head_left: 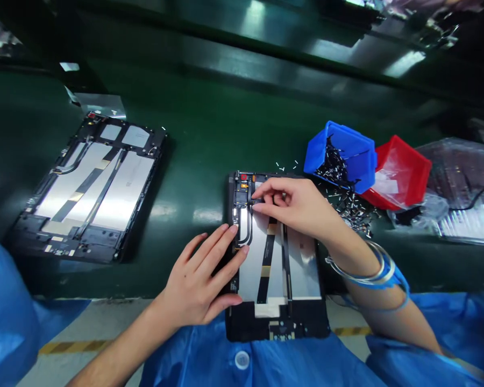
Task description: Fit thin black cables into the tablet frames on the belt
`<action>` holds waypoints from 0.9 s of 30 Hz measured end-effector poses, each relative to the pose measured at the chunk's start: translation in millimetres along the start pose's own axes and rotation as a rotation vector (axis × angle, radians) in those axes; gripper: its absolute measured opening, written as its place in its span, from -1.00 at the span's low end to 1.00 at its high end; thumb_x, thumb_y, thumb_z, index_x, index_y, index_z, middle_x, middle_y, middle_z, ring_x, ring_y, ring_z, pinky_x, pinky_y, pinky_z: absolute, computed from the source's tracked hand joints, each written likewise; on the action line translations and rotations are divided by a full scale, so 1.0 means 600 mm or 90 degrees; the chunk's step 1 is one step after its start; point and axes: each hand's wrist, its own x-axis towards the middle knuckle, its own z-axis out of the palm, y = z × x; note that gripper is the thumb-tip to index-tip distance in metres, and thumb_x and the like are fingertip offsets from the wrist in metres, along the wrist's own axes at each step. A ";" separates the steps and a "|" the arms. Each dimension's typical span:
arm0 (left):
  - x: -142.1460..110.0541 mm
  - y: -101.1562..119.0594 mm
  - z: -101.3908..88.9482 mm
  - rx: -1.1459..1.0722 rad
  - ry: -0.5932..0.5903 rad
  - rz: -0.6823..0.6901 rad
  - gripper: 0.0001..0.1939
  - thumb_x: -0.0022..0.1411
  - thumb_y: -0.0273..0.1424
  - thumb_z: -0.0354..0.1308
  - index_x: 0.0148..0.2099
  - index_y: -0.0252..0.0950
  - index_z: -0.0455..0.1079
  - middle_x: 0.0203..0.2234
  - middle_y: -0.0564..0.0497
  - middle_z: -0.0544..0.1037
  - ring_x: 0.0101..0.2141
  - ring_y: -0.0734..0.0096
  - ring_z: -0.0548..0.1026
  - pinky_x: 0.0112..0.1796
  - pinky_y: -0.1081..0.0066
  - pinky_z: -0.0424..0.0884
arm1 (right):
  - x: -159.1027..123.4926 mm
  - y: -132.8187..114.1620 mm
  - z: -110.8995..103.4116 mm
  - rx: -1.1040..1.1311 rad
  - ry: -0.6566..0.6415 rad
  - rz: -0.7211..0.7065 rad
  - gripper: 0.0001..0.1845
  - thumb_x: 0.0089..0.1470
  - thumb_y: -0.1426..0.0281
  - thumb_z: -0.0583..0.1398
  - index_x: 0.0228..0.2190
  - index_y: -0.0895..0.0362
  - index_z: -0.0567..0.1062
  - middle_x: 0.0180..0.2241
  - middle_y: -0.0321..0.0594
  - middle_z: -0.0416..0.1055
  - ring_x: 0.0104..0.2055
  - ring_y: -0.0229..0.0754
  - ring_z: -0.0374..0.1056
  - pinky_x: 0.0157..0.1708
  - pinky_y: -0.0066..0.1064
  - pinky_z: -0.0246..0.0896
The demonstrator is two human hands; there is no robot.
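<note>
An opened tablet (302, 263) lies in front of me at the table's front edge, its silver inside facing up with dark ribbon cables running along it. My left hand (205, 279) rests with fingers spread on the tablet's left edge, beside a curved black cable (250, 226). Over the upper left part of the tablet, my right hand (290, 204) has thumb and index finger brought close together at the top of that cable. Whatever may be between those fingertips is too small to make out. The other fingers of this hand are curled in.
A second opened tablet (92, 188) lies to the left. On the right, a blue bin (367, 156) holds small black parts, beside a red bin (403, 172) and clear plastic trays (463, 183). Loose small pieces (353, 212) are scattered before the bins.
</note>
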 end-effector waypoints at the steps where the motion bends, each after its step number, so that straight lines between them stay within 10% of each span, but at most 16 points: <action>1: 0.000 0.000 0.000 -0.001 -0.001 0.001 -0.42 0.44 -0.15 -0.29 0.17 -0.43 0.33 0.14 -0.44 0.33 0.21 -0.08 0.25 0.03 0.12 0.21 | 0.007 -0.001 0.000 0.009 -0.020 0.001 -0.94 -0.08 0.42 0.31 -0.48 0.16 0.53 -0.65 -0.44 0.28 -0.61 -0.42 0.08 -0.55 -0.47 -0.03; 27: 0.033 -0.026 -0.027 -0.019 -0.107 0.125 -0.54 0.42 -0.20 -0.13 0.00 -0.44 0.44 0.13 -0.21 0.42 0.19 0.04 0.31 0.21 0.10 0.08 | 0.001 0.007 0.024 -0.052 0.062 -0.090 -0.89 -0.04 0.51 0.27 -0.55 0.14 0.47 -0.62 -0.44 0.25 -0.54 -0.38 0.12 -0.47 -0.47 0.02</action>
